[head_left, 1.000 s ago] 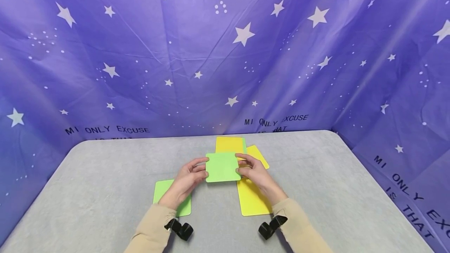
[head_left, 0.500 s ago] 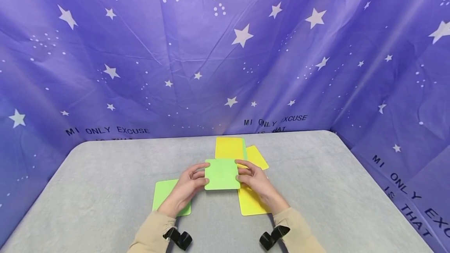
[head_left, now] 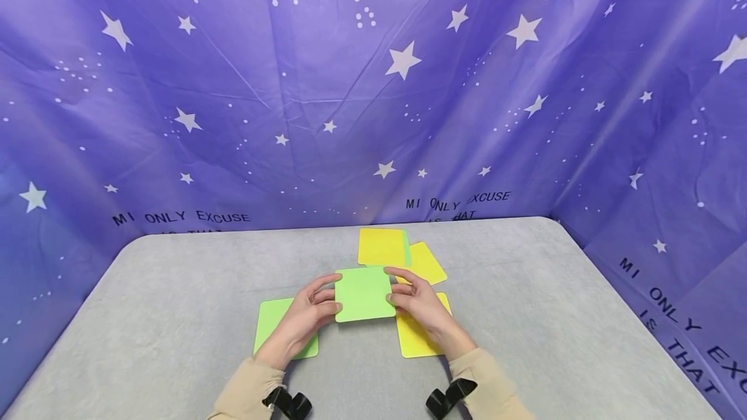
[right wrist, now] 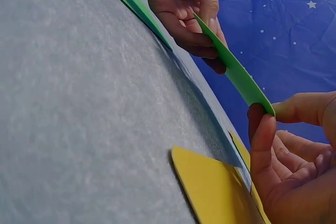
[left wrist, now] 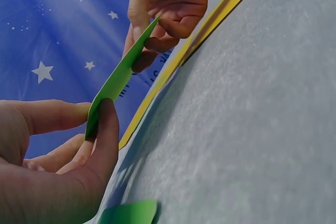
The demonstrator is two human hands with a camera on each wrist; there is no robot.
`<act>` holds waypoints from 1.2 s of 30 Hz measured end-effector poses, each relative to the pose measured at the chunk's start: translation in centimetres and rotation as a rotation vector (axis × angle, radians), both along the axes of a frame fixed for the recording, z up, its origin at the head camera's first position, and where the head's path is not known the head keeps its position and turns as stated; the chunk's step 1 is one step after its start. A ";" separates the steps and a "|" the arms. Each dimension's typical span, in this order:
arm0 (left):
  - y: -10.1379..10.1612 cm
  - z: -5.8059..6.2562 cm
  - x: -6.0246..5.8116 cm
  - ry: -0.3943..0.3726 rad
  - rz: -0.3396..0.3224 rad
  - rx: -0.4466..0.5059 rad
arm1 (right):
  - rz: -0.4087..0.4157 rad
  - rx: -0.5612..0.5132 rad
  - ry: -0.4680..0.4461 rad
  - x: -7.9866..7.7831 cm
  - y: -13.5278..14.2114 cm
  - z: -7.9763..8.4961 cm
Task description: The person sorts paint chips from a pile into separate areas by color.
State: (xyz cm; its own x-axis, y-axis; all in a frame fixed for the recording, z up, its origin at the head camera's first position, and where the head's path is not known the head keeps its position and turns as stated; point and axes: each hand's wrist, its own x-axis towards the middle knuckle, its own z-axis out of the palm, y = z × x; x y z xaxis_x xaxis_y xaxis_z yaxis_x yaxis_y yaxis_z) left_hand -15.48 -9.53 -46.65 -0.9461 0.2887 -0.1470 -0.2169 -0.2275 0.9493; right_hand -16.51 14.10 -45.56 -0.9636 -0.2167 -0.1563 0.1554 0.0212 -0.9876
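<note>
A thin green card (head_left: 364,295) with rounded corners is held up above the table at the middle of the head view. My left hand (head_left: 306,319) pinches its left edge between thumb and fingers, and my right hand (head_left: 421,306) pinches the right edge the same way. Both wrist views show the card (left wrist: 118,77) nearly edge-on, raised off the surface and slanting. Under my left forearm lies a second green card (head_left: 271,319), partly covered. A yellow card (head_left: 415,337) lies beneath my right hand and wrist, also partly hidden.
Farther back on the grey table (head_left: 192,284), a yellow card (head_left: 379,246) lies over a green one (head_left: 407,248) that shows as a strip. Beside them another yellow card (head_left: 430,266) lies at an angle. A purple star-patterned curtain (head_left: 327,70) hangs behind the table.
Both hands have brought the held green card toward me and slightly left, and it now tilts a little, right side higher. The cards on the table stay where they were.
</note>
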 end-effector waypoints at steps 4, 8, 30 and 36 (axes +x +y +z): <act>-0.5 0.0 0.2 0.008 -0.010 -0.018 | 0.039 0.015 0.016 0.1 -0.2 0.2; -1.2 -0.1 0.4 0.021 -0.020 -0.059 | 0.063 0.025 0.042 0.2 -0.7 0.1; -5.9 0.1 3.0 0.070 -0.060 -0.295 | 0.208 0.127 0.186 1.9 -4.7 -0.9; -7.1 0.0 3.8 0.059 -0.063 -0.335 | 0.223 0.151 0.212 2.4 -5.8 -0.9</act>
State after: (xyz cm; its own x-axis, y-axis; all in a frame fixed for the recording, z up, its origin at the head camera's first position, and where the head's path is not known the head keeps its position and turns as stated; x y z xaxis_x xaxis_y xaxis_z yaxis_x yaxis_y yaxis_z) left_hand -11.64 -16.62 -46.67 -0.9378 0.2915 -0.1885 -0.1627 0.1107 0.9804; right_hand -14.16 8.30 -46.44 -0.9096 -0.4154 -0.0039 -0.0780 0.1802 -0.9805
